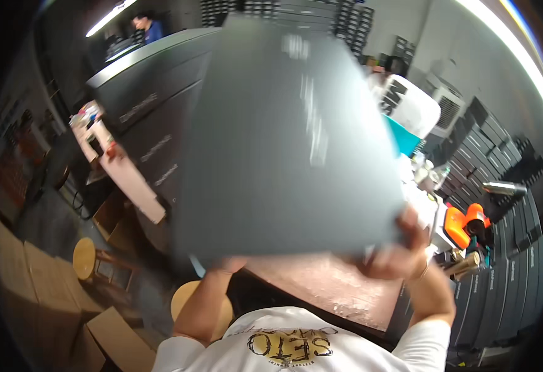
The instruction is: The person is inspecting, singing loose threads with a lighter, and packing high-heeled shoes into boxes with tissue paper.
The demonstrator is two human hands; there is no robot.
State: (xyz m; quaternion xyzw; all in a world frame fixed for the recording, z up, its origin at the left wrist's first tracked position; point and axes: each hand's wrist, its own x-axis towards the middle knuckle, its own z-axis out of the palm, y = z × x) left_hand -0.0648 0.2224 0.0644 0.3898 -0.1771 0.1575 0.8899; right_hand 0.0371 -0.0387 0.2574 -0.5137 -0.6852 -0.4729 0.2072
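Box [265,186], dark grey, blurred; right hand [400,257] grips corner, fingers curled; left hand [230,264] mostly hidden, grip unclear.

– Where does our light come from?
– A glaring tube [524,53], upper right, and a smaller lamp [111,17], upper left. Our left side is dim.
– Sharpness?
– We see the grey box [253,186] blurred, and straight lines bending at the margins.

Head cam: fisheye, looks down & fwd over wearer's shirt [284,322]; grey box [253,192] v. close.
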